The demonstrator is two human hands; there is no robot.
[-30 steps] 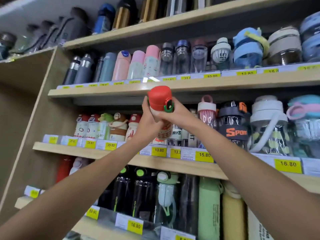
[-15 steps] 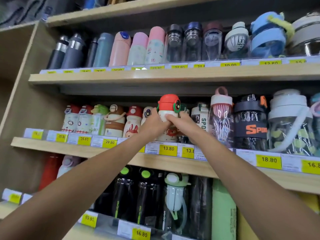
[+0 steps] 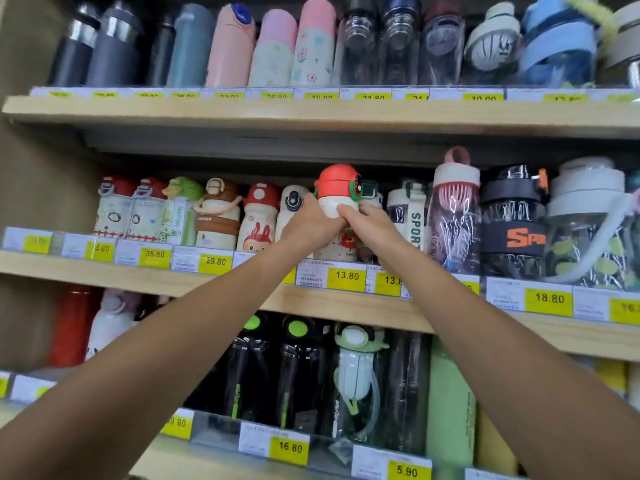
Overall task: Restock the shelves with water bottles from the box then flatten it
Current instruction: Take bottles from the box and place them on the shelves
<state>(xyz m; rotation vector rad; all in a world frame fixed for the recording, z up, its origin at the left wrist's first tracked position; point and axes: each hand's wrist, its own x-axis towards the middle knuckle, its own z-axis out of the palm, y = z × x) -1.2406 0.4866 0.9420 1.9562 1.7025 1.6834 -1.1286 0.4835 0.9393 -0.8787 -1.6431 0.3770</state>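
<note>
Bottle [image 3: 334, 216] with the red cap is standing upright on the middle shelf [image 3: 214, 282], and I'm gripping it with both hands: left hand [image 3: 308, 223] and right hand [image 3: 372, 225] are clamping its white body, other bottles crowding either side.

Shop: wooden shelves [image 3: 311, 114] stocked with bottles, yellow price tags [image 3: 347, 276].

Bottles [image 3: 258, 216] tight on both sides
</note>
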